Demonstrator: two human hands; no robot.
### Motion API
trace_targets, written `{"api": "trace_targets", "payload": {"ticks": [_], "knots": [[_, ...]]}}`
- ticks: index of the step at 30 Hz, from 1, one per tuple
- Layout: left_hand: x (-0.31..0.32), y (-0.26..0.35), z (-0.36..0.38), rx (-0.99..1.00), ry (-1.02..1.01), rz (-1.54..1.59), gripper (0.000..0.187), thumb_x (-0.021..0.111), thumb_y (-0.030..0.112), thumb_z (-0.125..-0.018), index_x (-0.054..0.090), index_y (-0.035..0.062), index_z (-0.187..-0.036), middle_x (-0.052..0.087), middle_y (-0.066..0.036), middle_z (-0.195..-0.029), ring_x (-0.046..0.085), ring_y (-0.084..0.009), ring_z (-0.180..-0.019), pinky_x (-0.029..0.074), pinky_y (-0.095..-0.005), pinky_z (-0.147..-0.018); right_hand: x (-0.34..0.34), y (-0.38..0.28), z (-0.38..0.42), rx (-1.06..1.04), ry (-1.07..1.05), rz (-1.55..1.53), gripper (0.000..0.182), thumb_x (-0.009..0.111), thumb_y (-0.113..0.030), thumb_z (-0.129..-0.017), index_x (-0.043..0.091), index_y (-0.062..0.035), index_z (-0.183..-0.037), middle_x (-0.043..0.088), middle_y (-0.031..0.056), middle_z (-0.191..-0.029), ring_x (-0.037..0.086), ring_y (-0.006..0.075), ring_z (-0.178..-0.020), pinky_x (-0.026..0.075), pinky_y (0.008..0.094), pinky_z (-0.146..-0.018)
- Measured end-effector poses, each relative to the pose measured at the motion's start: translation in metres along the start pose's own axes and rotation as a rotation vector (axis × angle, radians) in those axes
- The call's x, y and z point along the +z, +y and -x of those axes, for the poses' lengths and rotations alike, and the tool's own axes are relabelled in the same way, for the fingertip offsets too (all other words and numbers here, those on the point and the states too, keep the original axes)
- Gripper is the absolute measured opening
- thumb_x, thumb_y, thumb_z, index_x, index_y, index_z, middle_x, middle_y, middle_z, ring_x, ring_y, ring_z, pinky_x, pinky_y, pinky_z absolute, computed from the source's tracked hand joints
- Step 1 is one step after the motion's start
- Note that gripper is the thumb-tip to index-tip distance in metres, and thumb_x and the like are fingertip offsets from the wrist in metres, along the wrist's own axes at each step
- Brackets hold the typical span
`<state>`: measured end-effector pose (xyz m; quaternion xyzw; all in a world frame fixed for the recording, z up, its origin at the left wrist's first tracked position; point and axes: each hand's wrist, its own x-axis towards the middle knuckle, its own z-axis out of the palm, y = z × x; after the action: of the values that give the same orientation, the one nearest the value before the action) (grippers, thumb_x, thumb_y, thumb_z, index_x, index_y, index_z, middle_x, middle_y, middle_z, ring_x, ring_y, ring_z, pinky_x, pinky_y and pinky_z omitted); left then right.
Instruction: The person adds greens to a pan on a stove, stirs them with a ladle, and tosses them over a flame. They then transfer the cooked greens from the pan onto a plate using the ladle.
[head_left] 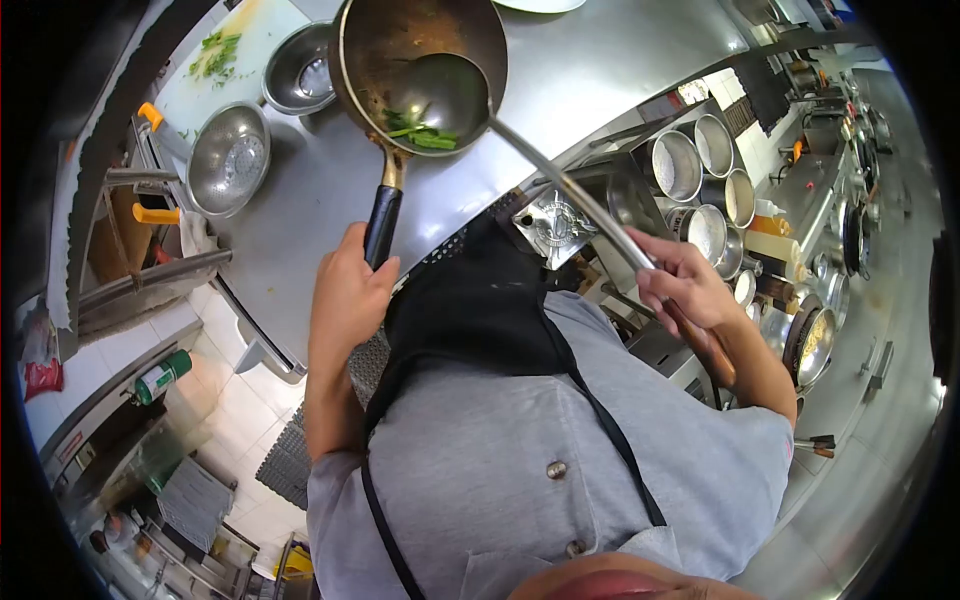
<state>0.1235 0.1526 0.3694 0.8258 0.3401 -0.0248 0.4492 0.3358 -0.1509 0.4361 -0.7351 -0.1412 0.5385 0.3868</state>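
Note:
My left hand (352,285) is closed around the black handle of a frying pan (365,30), which sits over the steel counter. In my right hand (682,278) is the long metal shaft of a ladle (440,85), held near its wooden end. The ladle's wide bowl lies inside the pan. Chopped green vegetables (425,133) rest at the bowl's lower edge, close to the pan's near rim. The rest of the pan's inside looks brown and stained.
Left of the pan stand a steel bowl (300,70) and a perforated colander (230,160). Chopped greens (215,55) lie on a white cutting board (265,25). A white plate (540,3) shows at the top edge. Several metal pots (678,165) stand to the right.

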Motion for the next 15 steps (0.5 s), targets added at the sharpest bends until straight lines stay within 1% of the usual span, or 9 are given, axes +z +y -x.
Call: {"api": "trace_targets", "payload": {"ticks": [1, 2, 4, 5, 7, 9, 12, 14, 15], "knots": [[0.002, 0.002, 0.000, -0.026, -0.025, -0.005, 0.025, 0.066, 0.013, -0.081, 0.055, -0.0016, -0.098, 0.052, -0.014, -0.056, 0.054, -0.0327, -0.051, 0.041, -0.0400, -0.051, 0.003, -0.003, 0.003, 0.087, -0.094, -0.286, 0.057, 0.054, -0.011, -0.093, 0.037, -0.0011, -0.147, 0.051, 0.0022, -0.060, 0.046, 0.0093, -0.038, 0.040, 0.0237, -0.035], [0.004, 0.003, 0.002, -0.034, -0.022, -0.008, 0.025, 0.066, 0.013, -0.081, 0.055, -0.0016, -0.098, 0.052, -0.014, -0.056, 0.054, -0.0327, -0.051, 0.041, -0.0400, -0.051, 0.005, -0.005, 0.005, 0.089, -0.103, -0.287, 0.057, 0.054, -0.011, -0.093, 0.037, -0.0011, -0.147, 0.051, 0.0022, -0.060, 0.046, 0.0093, -0.038, 0.040, 0.0237, -0.035], [0.006, 0.003, 0.007, -0.060, -0.030, 0.030, 0.024, 0.067, 0.013, -0.081, 0.054, -0.0020, -0.095, 0.051, -0.014, -0.055, 0.056, -0.0320, -0.051, 0.041, -0.0411, -0.051, 0.006, -0.008, 0.005, 0.100, -0.214, -0.754, 0.058, 0.052, -0.010, -0.093, 0.033, -0.0023, -0.148, 0.046, 0.0028, -0.060, 0.044, 0.0108, -0.035, 0.038, 0.0248, -0.029], [0.007, 0.000, 0.008, -0.061, -0.021, 0.026, 0.024, 0.067, 0.013, -0.081, 0.054, -0.0020, -0.095, 0.051, -0.014, -0.055, 0.056, -0.0320, -0.051, 0.041, -0.0411, -0.051, 0.004, -0.010, 0.003, 0.067, -0.304, -0.877, 0.056, 0.049, -0.012, -0.095, 0.033, -0.0004, -0.147, 0.044, 0.0032, -0.059, 0.044, 0.0103, -0.034, 0.038, 0.0247, -0.026], [0.008, -0.007, 0.010, -0.024, -0.051, 0.061, 0.025, 0.067, 0.011, -0.083, 0.053, -0.0011, -0.100, 0.048, -0.002, -0.054, 0.049, -0.0123, -0.039, 0.039, -0.0294, -0.039, 0.003, -0.025, 0.003, 0.045, -0.347, -0.944, 0.054, 0.048, -0.012, -0.095, 0.033, 0.0006, -0.146, 0.044, 0.0033, -0.059, 0.044, 0.0099, -0.034, 0.038, 0.0240, -0.026], [0.009, -0.005, 0.013, -0.071, -0.064, 0.159, 0.024, 0.067, 0.010, -0.084, 0.052, -0.0008, -0.100, 0.049, -0.001, -0.055, 0.049, -0.0112, -0.039, 0.039, -0.0279, -0.039, 0.000, -0.035, 0.001, 0.011, -0.426, -1.073, 0.049, 0.044, -0.012, -0.097, 0.034, 0.0032, -0.143, 0.044, 0.0031, -0.059, 0.043, 0.0089, -0.033, 0.039, 0.0215, -0.025], [0.009, 0.000, 0.020, -0.127, -0.097, 0.317, 0.021, 0.065, 0.007, -0.086, 0.051, 0.0001, -0.100, 0.048, 0.000, -0.055, 0.048, -0.0085, -0.040, 0.038, -0.0243, -0.038, -0.012, -0.043, -0.012, -0.083, -0.471, -1.093, 0.048, 0.043, -0.012, -0.098, 0.033, 0.0038, -0.143, 0.044, 0.0030, -0.059, 0.044, 0.0091, -0.032, 0.039, 0.0217, -0.025], [0.013, -0.002, 0.024, -0.204, -0.108, 0.449, 0.020, 0.064, 0.006, -0.086, 0.050, 0.0004, -0.099, 0.049, 0.000, -0.056, 0.047, -0.0084, -0.040, 0.038, -0.0248, -0.038, -0.019, -0.054, -0.027, -0.156, -0.442, -1.016, 0.047, 0.043, -0.012, -0.099, 0.035, 0.0042, -0.142, 0.046, 0.0033, -0.059, 0.044, 0.0095, -0.033, 0.039, 0.0224, -0.025], [0.014, -0.004, 0.027, -0.191, -0.102, 0.449, 0.020, 0.064, 0.006, -0.086, 0.050, 0.0004, -0.099, 0.049, 0.000, -0.056, 0.047, -0.0084, -0.040, 0.038, -0.0248, -0.038, -0.022, -0.058, -0.036, -0.240, -0.370, -0.891, 0.047, 0.044, -0.013, -0.099, 0.036, 0.0039, -0.142, 0.046, 0.0031, -0.060, 0.044, 0.0096, -0.032, 0.038, 0.0225, -0.025]]}}
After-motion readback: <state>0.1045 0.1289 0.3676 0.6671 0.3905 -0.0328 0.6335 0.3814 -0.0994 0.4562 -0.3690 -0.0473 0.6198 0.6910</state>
